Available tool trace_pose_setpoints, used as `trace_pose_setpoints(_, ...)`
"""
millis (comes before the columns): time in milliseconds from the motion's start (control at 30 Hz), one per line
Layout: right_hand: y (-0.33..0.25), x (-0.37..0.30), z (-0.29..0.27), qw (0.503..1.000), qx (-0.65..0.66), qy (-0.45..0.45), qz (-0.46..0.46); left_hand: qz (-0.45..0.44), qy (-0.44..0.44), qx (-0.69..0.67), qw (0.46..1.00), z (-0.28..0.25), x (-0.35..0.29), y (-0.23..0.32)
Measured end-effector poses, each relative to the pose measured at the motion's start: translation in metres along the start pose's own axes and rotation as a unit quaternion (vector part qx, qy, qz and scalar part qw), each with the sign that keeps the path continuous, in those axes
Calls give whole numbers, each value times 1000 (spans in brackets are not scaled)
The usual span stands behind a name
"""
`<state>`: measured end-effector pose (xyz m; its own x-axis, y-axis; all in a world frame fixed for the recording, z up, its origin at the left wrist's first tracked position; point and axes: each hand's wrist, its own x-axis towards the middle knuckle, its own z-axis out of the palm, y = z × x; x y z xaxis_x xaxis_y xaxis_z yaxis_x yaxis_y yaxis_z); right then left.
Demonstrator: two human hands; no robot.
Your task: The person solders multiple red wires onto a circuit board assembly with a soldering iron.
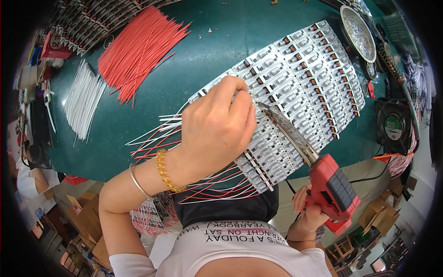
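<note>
A large panel of small white circuit boards, with rows of dark and orange-brown parts, lies slanted on the green table. My left hand is closed in a pinch over the panel's left part; its fingers hide whatever they hold. My right hand is wrapped round the handle of a red and black soldering gun. The gun's metal tip points up and left, close to my left fingertips at the panel. Red and white wires trail from the panel's left edge, below and left of my left hand.
A pile of red wires and a smaller bundle of white wires lie on the left. At the far right stands a round dish of silvery bits. A black fan sits at the right edge. More board panels lie far left.
</note>
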<state>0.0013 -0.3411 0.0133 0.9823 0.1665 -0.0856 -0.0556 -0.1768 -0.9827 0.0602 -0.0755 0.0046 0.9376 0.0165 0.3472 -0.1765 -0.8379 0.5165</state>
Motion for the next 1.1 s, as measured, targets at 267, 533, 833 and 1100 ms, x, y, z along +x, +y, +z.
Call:
trace_pose_setpoints(267, 5, -12, -8, 999, -53, 8, 10, 8, 14, 7, 1000, 2, -1, 1)
trace_pose_setpoints(533, -11, 2, 10, 999, 43, -23, 2, 24, 21, 17, 999, 3, -1, -1)
trace_pose_setpoints(833, 8, -14, -16, 999, 5, 17, -40, 10, -2, -109, 994, -6, -3, -2)
trace_pose_setpoints(1100, -5, -7, -8, 996, 77, -45, 13, 21, 8, -51, 998, 4, -5, 4)
